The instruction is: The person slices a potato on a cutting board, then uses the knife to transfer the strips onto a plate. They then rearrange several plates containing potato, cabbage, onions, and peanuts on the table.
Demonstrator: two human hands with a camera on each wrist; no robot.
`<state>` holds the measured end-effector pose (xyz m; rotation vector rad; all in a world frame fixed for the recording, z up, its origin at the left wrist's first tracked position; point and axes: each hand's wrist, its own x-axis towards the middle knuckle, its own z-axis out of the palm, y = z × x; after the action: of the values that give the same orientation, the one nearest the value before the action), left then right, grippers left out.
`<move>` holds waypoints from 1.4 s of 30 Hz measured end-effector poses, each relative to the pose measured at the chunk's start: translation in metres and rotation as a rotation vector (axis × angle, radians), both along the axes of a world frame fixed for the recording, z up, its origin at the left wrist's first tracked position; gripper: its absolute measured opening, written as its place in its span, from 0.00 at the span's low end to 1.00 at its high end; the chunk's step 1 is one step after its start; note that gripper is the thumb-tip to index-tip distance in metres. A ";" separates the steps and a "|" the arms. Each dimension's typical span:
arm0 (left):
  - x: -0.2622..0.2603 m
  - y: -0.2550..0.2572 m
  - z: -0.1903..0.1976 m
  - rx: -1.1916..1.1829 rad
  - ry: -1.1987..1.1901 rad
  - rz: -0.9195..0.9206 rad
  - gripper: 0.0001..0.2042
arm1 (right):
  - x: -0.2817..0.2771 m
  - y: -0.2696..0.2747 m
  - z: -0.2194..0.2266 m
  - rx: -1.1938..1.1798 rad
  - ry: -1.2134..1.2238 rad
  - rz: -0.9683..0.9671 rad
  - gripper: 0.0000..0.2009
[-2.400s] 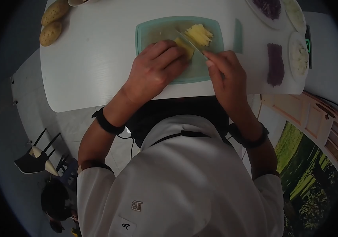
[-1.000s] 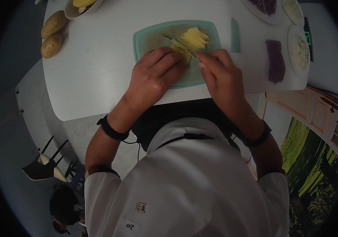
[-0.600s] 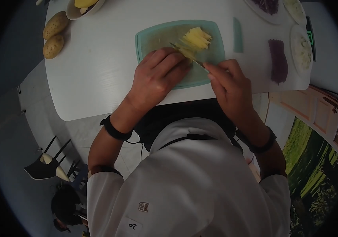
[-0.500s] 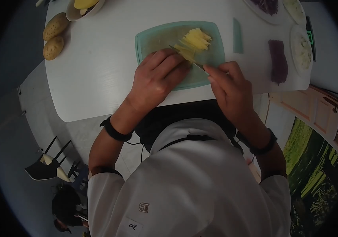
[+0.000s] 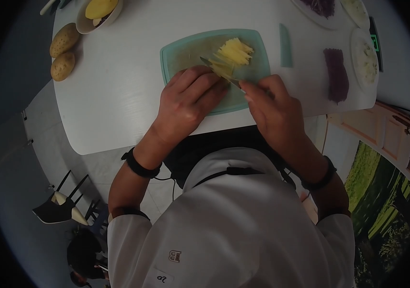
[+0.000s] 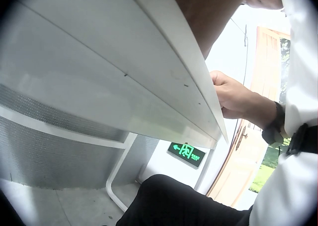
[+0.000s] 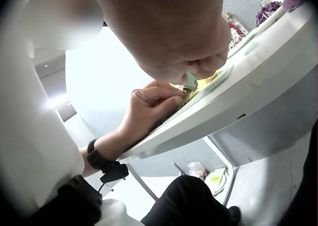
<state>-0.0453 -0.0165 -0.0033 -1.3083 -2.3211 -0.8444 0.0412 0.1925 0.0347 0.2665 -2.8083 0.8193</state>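
Observation:
In the head view, my left hand (image 5: 186, 98) holds yellow potato slices (image 5: 222, 70) with bent fingers on a green-rimmed cutting board (image 5: 176, 56). My right hand (image 5: 278, 106) grips a small knife (image 5: 206, 61), its blade lying slantwise along the slices, close to the left fingertips. Thin potato strips (image 5: 236, 51) lie heaped just beyond the blade. From the right wrist, the pale green knife handle (image 7: 190, 80) shows under the right fingers, with the left thumb and fingers (image 7: 158, 99) at the potato. The left wrist view shows mostly the table's underside; the left fingertips are hidden.
Two whole potatoes (image 5: 63, 53) and a bowl (image 5: 111, 21) with a peeled potato sit at the left. Right of the board lie a pale green blade-shaped piece (image 5: 285, 47), a purple shredded block (image 5: 336, 74) and plates of cut vegetables (image 5: 364, 57). The table edge (image 5: 114, 148) runs near the body.
The knife has worked slightly leftward over the potato slices, and the blade now sits among them. Both hands keep their hold. The whole head view has shifted, with the board lower in it.

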 end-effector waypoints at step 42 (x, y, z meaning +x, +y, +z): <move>0.000 0.001 0.001 -0.002 0.013 0.006 0.13 | -0.004 -0.006 -0.006 -0.107 -0.051 -0.047 0.15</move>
<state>-0.0457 -0.0160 -0.0025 -1.3032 -2.3151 -0.8301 0.0377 0.1864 0.0287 0.1650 -2.7942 0.9750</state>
